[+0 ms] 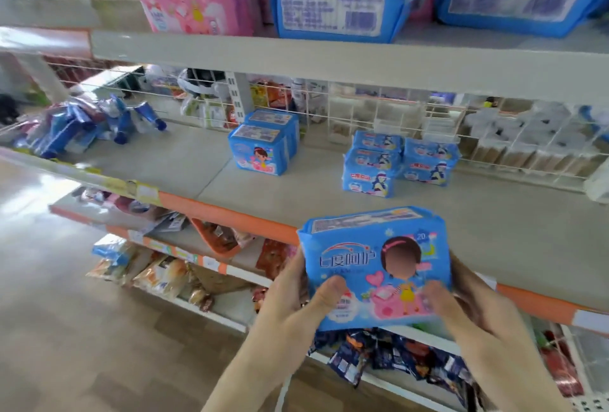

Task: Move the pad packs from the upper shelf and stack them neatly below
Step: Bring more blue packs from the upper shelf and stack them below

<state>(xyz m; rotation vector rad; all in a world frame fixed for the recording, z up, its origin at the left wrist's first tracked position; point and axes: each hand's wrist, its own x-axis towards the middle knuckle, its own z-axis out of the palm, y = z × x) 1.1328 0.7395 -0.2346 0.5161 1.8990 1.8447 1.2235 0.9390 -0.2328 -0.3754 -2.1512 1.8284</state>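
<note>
Nearest us, our left hand (296, 299) and right hand (468, 306) clasp one blue pad pack (375, 266) by its sides, thumbs pressed on its front, just before the orange shelf edge (230, 210). We should carry it level past that edge and set it squarely by the matching pack stack (263, 147) well behind it. The wrapper looks soft, glossy and slippery; a pillowy rectangle.

Blue pad pack (375, 266) between both hands
</note>
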